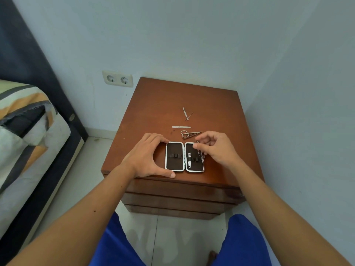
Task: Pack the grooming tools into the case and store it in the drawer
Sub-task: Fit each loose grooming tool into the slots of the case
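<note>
A small case [174, 164] with a silver rim and dark lining lies open flat near the front edge of a brown nightstand [221, 112]. A nail clipper [189, 160] sits strapped in its right half. My left hand [148, 158] grips the case's left half, thumb at the front, fingers at the back. My right hand [215, 148] pinches a thin metal tool [200, 150] over the case's right edge. Behind the case lie small scissors [185, 133], a flat file [181, 127] and two thin crossed tools [186, 114].
The nightstand has stacked drawer fronts [178, 194] below its top, all closed. A bed with a striped cover [25, 131] stands at the left, a double wall socket [117, 79] behind. Walls close in at the back and right. My knees in blue [244, 242] are below.
</note>
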`<action>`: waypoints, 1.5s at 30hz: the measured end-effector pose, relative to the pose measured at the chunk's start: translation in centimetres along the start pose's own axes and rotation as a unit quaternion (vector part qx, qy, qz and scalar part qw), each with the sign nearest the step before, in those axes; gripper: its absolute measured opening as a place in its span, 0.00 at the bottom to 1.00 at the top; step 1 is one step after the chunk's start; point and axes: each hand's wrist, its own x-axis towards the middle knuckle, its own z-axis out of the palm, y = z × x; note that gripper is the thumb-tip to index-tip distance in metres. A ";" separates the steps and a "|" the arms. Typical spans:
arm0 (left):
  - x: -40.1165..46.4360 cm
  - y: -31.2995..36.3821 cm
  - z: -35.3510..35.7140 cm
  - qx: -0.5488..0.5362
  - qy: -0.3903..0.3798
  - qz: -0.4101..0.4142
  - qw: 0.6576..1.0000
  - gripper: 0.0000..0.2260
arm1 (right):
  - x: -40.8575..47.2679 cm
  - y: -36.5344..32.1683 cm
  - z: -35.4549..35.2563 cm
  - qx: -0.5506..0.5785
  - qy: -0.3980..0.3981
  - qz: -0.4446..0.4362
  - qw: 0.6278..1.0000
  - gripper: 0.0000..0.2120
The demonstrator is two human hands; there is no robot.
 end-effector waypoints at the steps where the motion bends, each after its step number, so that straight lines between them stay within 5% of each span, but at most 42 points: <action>1: 0.0 0.0 0.0 0.000 0.002 0.001 1.000 0.51 | -0.2 0.2 0.1 -0.013 0.009 0.003 1.000 0.11; 9: -0.1 0.2 -0.1 0.001 0.004 0.001 1.000 0.52 | -1.1 0.5 1.1 -0.048 0.062 -0.001 0.997 0.11; 19: -0.1 0.2 -0.1 -0.004 -0.004 -0.005 1.000 0.53 | -3.0 1.0 0.7 -0.219 0.017 -0.132 0.967 0.09; 23: -0.1 0.2 0.0 -0.003 -0.003 -0.002 1.000 0.53 | -4.2 1.4 -0.1 -0.271 -0.020 -0.159 0.949 0.16; 34: 0.0 0.2 0.0 0.002 -0.006 -0.003 1.000 0.53 | -4.4 1.4 -0.6 -0.254 -0.061 -0.152 0.953 0.19; 45: 0.0 -0.1 -0.3 0.001 -0.006 -0.013 1.000 0.52 | 4.0 -2.1 1.8 -0.265 0.034 -0.129 0.955 0.07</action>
